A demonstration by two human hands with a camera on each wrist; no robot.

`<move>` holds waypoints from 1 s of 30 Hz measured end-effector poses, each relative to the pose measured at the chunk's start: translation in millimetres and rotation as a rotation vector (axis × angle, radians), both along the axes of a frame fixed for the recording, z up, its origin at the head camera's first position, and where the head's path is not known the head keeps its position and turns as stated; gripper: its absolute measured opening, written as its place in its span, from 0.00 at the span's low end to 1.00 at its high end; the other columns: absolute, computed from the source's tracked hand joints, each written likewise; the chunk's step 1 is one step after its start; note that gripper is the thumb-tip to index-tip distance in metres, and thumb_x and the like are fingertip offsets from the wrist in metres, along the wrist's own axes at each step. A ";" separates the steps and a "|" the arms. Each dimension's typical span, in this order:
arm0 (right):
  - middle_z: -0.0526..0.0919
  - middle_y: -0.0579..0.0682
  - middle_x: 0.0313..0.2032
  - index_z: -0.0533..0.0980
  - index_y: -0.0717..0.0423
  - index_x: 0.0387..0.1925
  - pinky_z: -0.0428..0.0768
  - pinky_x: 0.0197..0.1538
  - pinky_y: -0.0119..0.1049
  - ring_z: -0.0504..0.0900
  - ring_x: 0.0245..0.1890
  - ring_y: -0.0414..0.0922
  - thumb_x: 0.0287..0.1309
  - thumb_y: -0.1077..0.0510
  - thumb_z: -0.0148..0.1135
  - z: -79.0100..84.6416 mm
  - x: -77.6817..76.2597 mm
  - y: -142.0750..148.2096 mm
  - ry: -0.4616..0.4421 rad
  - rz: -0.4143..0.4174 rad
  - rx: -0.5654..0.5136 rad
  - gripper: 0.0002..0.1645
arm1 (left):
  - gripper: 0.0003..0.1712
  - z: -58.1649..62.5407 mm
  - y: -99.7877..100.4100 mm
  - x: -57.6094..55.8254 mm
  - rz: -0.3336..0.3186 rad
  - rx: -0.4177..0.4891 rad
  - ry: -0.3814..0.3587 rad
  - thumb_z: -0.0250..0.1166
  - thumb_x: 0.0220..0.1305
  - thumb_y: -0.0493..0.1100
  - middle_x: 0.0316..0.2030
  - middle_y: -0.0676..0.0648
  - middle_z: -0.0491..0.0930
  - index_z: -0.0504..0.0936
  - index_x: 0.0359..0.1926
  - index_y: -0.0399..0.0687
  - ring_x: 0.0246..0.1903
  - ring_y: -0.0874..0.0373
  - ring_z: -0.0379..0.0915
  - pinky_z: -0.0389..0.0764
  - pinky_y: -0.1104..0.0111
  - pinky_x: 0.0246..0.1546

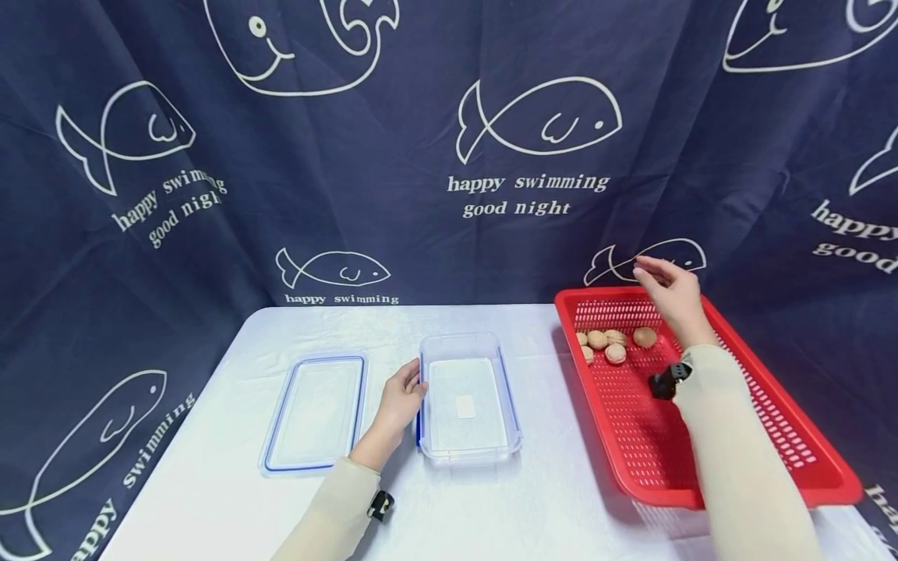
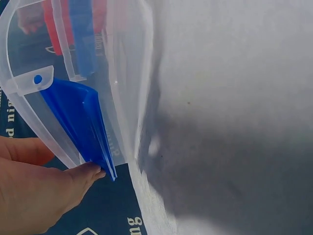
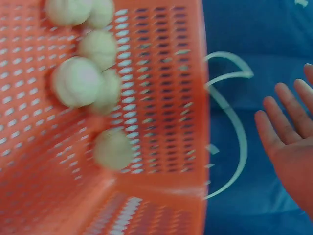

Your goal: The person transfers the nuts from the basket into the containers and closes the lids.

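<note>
A clear plastic food container (image 1: 468, 452) without its lid stands on the white table. My left hand (image 1: 402, 397) grips its left wall near the far corner. In the left wrist view the thumb lies against the blue side clip (image 2: 80, 120), the other fingers round the wall. My right hand (image 1: 675, 300) is raised over the far end of a red perforated basket (image 1: 610, 444). Its fingers are extended and hold nothing in the right wrist view. Several walnuts (image 1: 616, 354) lie inside the basket at its far left; that view shows them (image 3: 78, 82) blurred.
A clear lid (image 1: 316, 413) with a blue seal lies flat on the table (image 1: 210, 467), left of the container. Behind the table hangs a dark blue curtain (image 1: 421, 218) printed with white fish.
</note>
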State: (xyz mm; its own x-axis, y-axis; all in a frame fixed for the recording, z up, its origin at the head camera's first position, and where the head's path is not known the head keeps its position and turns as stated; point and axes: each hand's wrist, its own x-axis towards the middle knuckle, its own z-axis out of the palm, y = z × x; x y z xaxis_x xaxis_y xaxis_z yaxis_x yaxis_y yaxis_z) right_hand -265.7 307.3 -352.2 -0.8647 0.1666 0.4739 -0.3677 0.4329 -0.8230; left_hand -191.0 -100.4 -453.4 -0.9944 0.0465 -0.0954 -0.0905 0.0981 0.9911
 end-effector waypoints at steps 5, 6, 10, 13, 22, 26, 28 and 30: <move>0.80 0.24 0.32 0.76 0.70 0.53 0.73 0.39 0.11 0.78 0.34 0.21 0.62 0.63 0.61 -35.1 -13.4 26.2 -0.089 -0.069 -0.086 0.19 | 0.29 -1.1 -0.1 -0.5 -0.001 0.005 -0.004 0.50 0.68 0.27 0.67 0.27 0.58 0.55 0.68 0.25 0.68 0.38 0.54 0.63 0.56 0.68; 0.80 0.23 0.32 0.76 0.70 0.54 0.73 0.39 0.11 0.77 0.34 0.20 0.62 0.62 0.61 -41.9 -15.5 31.1 -0.107 -0.086 -0.084 0.21 | 0.29 -1.4 0.0 -0.4 -0.002 0.006 -0.006 0.50 0.68 0.27 0.67 0.27 0.58 0.55 0.68 0.25 0.68 0.38 0.55 0.63 0.56 0.68; 0.78 0.19 0.31 0.73 0.71 0.56 0.70 0.39 0.10 0.75 0.34 0.19 0.63 0.57 0.62 -60.9 -18.4 43.7 -0.163 -0.125 -0.072 0.26 | 0.29 -2.1 -0.1 -0.1 0.000 0.004 -0.011 0.50 0.68 0.27 0.67 0.27 0.58 0.56 0.69 0.26 0.68 0.39 0.55 0.64 0.56 0.67; 0.77 0.18 0.29 0.72 0.73 0.57 0.70 0.38 0.10 0.74 0.34 0.19 0.63 0.56 0.62 -69.9 -16.7 49.0 -0.210 -0.134 -0.077 0.28 | 0.29 -2.6 -0.3 -0.4 -0.004 -0.002 -0.006 0.50 0.68 0.27 0.67 0.27 0.58 0.56 0.69 0.26 0.68 0.38 0.55 0.64 0.56 0.67; 0.83 0.32 0.34 0.72 0.68 0.59 0.69 0.32 0.16 0.70 0.33 0.24 0.63 0.54 0.61 -93.3 -12.8 58.4 -0.439 -0.214 0.059 0.28 | 0.29 -1.6 0.2 0.6 0.002 -0.007 -0.015 0.50 0.68 0.28 0.66 0.27 0.59 0.57 0.68 0.26 0.67 0.39 0.56 0.64 0.56 0.67; 0.78 0.61 0.54 0.70 0.68 0.61 0.72 0.40 0.25 0.73 0.49 0.45 0.63 0.56 0.60 -100.8 -10.9 56.3 -0.543 -0.219 0.108 0.29 | 0.29 -1.0 -0.1 1.0 0.001 -0.008 -0.015 0.50 0.69 0.28 0.66 0.27 0.59 0.57 0.68 0.26 0.67 0.38 0.56 0.65 0.56 0.67; 0.71 0.69 0.58 0.68 0.70 0.62 0.73 0.41 0.30 0.70 0.53 0.54 0.61 0.56 0.60 -104.9 -10.6 55.2 -0.585 -0.205 0.092 0.32 | 0.29 -0.8 -0.2 1.3 0.000 -0.004 -0.016 0.50 0.69 0.28 0.67 0.27 0.59 0.57 0.68 0.27 0.67 0.38 0.56 0.65 0.56 0.67; 0.70 0.70 0.60 0.67 0.70 0.63 0.73 0.43 0.30 0.69 0.55 0.56 0.59 0.56 0.62 -108.7 -11.2 54.3 -0.617 -0.208 0.090 0.34 | 0.29 -0.7 -0.3 1.5 0.001 -0.004 -0.015 0.51 0.69 0.28 0.66 0.27 0.59 0.57 0.68 0.27 0.67 0.38 0.56 0.65 0.56 0.67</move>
State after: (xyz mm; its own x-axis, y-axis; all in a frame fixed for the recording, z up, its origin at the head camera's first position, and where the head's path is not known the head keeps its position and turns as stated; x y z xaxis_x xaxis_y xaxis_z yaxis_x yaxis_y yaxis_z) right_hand -276.9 361.6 -461.0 -0.9360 0.3429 -0.0793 0.2596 0.5207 -0.8133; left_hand -189.5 -100.7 -454.1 -0.9928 0.0452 -0.1105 -0.1055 0.1016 0.9892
